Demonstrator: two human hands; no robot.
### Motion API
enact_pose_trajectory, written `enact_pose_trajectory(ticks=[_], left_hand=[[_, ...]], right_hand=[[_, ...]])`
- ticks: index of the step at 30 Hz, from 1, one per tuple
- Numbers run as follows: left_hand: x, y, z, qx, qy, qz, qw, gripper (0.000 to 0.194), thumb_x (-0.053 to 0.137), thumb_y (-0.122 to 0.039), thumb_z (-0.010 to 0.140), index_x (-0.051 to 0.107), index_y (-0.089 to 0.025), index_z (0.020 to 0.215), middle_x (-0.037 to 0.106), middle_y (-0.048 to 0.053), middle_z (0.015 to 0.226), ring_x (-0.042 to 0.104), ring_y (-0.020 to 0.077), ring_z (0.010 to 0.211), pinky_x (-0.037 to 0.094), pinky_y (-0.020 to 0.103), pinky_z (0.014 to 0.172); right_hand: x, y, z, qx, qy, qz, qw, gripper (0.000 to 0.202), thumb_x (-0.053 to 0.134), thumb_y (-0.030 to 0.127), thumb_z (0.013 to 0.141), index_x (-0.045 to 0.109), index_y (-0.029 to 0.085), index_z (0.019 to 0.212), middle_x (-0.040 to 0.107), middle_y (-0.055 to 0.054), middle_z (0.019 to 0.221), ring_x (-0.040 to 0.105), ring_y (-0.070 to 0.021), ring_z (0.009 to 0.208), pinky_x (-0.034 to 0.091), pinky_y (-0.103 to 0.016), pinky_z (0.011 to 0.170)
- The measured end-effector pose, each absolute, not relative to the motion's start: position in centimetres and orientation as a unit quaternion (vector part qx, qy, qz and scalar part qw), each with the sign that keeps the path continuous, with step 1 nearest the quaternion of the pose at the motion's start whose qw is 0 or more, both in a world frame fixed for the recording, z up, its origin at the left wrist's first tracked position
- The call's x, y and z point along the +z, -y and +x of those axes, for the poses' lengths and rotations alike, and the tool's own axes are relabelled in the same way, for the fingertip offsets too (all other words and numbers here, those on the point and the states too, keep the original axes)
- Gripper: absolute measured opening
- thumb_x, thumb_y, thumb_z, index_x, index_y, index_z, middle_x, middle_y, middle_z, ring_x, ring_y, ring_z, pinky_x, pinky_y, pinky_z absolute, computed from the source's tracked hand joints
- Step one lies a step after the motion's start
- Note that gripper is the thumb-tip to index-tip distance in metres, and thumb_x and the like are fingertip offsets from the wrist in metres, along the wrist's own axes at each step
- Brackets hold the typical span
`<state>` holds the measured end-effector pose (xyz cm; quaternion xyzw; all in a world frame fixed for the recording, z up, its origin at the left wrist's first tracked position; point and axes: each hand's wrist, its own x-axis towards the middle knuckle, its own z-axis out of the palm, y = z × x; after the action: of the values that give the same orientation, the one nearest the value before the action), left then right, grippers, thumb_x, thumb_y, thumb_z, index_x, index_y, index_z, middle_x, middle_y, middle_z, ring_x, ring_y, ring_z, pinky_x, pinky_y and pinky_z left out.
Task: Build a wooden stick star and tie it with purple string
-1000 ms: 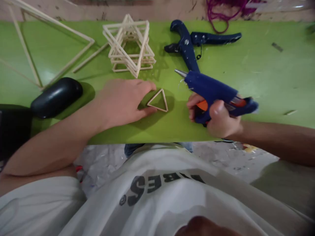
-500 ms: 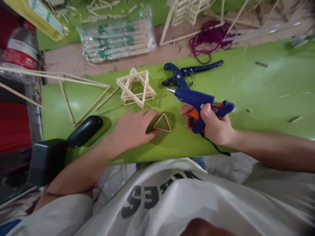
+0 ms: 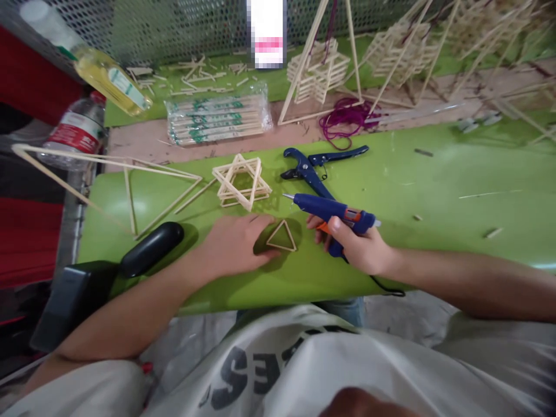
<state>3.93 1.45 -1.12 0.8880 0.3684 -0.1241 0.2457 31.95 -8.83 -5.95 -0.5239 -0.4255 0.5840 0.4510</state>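
Note:
In my right hand (image 3: 362,246) is a blue hot glue gun (image 3: 321,207), my fingers wrapped round its handle by the orange trigger. Its metal nozzle points left, above the green table. My left hand (image 3: 234,246) rests on the table, thumb and forefinger apart at the left side of a small triangle of wooden sticks (image 3: 290,236). Whether the thumb touches the triangle I cannot tell. Just beyond lies a star-shaped frame of stacked sticks (image 3: 243,182). Dark blue cutters (image 3: 306,168) lie behind the glue gun, their lower part hidden by it.
A large stick frame (image 3: 165,205) and a black case (image 3: 152,249) lie left. Farther back are packaged sticks (image 3: 217,119), purple cord (image 3: 343,119), a hanging stick lantern (image 3: 319,72), an oil bottle (image 3: 110,84) and a plastic bottle (image 3: 78,127). The green table (image 3: 434,231) carries stick scraps.
The view has tilted up, showing more of the back. The glue gun has turned slightly, its nozzle nearer the small triangle. My left hand stays beside the triangle.

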Motion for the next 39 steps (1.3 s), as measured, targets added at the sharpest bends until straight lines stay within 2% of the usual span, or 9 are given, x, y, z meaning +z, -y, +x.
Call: enact_pose_trajectory(ticks=[6, 11, 14, 18, 21, 24, 27, 32, 39], left_hand=[[-0.9, -1.3, 4.1, -0.127, -0.369, 0.892, 0.229, 0.066, 0.077, -0.065, 0.102, 0.074, -0.028, 0.156, 0.088, 0.010, 0.122, 0.085, 0.0367, 0.116, 0.059, 0.044, 0.087], [-1.0, -1.2, 4.0, -0.128, -0.358, 0.897, 0.225, 0.065, 0.077, -0.060, 0.103, 0.074, -0.027, 0.159, 0.087, 0.009, 0.114, 0.085, 0.0361, 0.108, 0.056, 0.045, 0.084], [-1.0, -1.2, 3.9, -0.115, -0.358, 0.900, 0.220, 0.066, 0.079, -0.061, 0.103, 0.074, -0.026, 0.158, 0.087, 0.009, 0.114, 0.084, 0.0345, 0.106, 0.055, 0.043, 0.085], [-1.2, -1.2, 3.7, -0.115, -0.354, 0.902, 0.218, 0.065, 0.081, -0.060, 0.102, 0.076, -0.023, 0.155, 0.086, 0.009, 0.110, 0.082, 0.0322, 0.100, 0.052, 0.041, 0.084], [-1.3, -1.4, 3.7, -0.122, -0.354, 0.901, 0.219, 0.065, 0.079, -0.062, 0.103, 0.076, -0.022, 0.155, 0.085, 0.009, 0.110, 0.082, 0.0322, 0.100, 0.052, 0.041, 0.085], [-1.3, -1.5, 3.6, -0.132, -0.357, 0.899, 0.218, 0.068, 0.078, -0.066, 0.103, 0.076, -0.024, 0.157, 0.085, 0.009, 0.108, 0.082, 0.0330, 0.102, 0.052, 0.041, 0.085], [-1.5, -1.4, 3.5, -0.128, -0.358, 0.900, 0.215, 0.067, 0.080, -0.065, 0.102, 0.076, -0.027, 0.157, 0.086, 0.008, 0.110, 0.082, 0.0326, 0.102, 0.051, 0.041, 0.083], [-1.6, -1.3, 3.5, -0.117, -0.350, 0.904, 0.214, 0.063, 0.082, -0.062, 0.102, 0.076, -0.028, 0.155, 0.087, 0.007, 0.110, 0.083, 0.0302, 0.099, 0.052, 0.040, 0.081], [-1.6, -1.4, 3.4, -0.125, -0.336, 0.911, 0.205, 0.062, 0.080, -0.060, 0.105, 0.073, -0.026, 0.156, 0.088, 0.008, 0.118, 0.085, 0.0314, 0.105, 0.052, 0.039, 0.080]], right_hand=[[-5.8, 8.5, 31.9, 0.564, 0.426, -0.560, 0.433, 0.072, 0.084, 0.096, 0.092, 0.089, 0.025, 0.101, 0.081, -0.009, 0.094, 0.075, -0.0211, 0.072, 0.059, -0.032, 0.053], [-5.3, 7.8, 32.1, 0.564, 0.422, -0.584, 0.403, 0.082, 0.080, 0.106, 0.086, 0.087, 0.025, 0.095, 0.070, -0.005, 0.070, 0.069, -0.0212, 0.059, 0.056, -0.034, 0.048], [-5.2, 7.8, 32.2, 0.548, 0.440, -0.588, 0.402, 0.082, 0.080, 0.105, 0.087, 0.083, 0.024, 0.093, 0.062, -0.002, 0.062, 0.059, -0.0171, 0.052, 0.047, -0.031, 0.046], [-4.7, 8.0, 32.7, 0.539, 0.463, -0.594, 0.379, 0.075, 0.078, 0.097, 0.097, 0.081, 0.022, 0.096, 0.059, -0.001, 0.064, 0.053, -0.0139, 0.054, 0.037, -0.030, 0.047], [-3.9, 8.2, 33.1, 0.548, 0.457, -0.611, 0.342, 0.075, 0.074, 0.095, 0.101, 0.084, 0.021, 0.105, 0.062, -0.001, 0.068, 0.056, -0.0143, 0.058, 0.040, -0.030, 0.049], [-2.9, 8.4, 32.9, 0.550, 0.427, -0.629, 0.345, 0.086, 0.074, 0.105, 0.092, 0.085, 0.021, 0.106, 0.066, -0.004, 0.075, 0.061, -0.0162, 0.064, 0.049, -0.029, 0.053], [-2.7, 8.5, 32.4, 0.565, 0.393, -0.643, 0.337, 0.095, 0.074, 0.112, 0.082, 0.085, 0.021, 0.103, 0.065, -0.004, 0.073, 0.062, -0.0174, 0.064, 0.049, -0.028, 0.053], [-3.1, 8.9, 32.5, 0.579, 0.382, -0.652, 0.306, 0.089, 0.072, 0.110, 0.087, 0.085, 0.025, 0.106, 0.057, -0.002, 0.077, 0.055, -0.0156, 0.065, 0.046, -0.028, 0.051], [-2.5, 8.3, 33.0, 0.564, 0.384, -0.678, 0.273, 0.097, 0.070, 0.118, 0.078, 0.085, 0.025, 0.101, 0.050, -0.001, 0.075, 0.050, -0.0151, 0.062, 0.040, -0.029, 0.048]])
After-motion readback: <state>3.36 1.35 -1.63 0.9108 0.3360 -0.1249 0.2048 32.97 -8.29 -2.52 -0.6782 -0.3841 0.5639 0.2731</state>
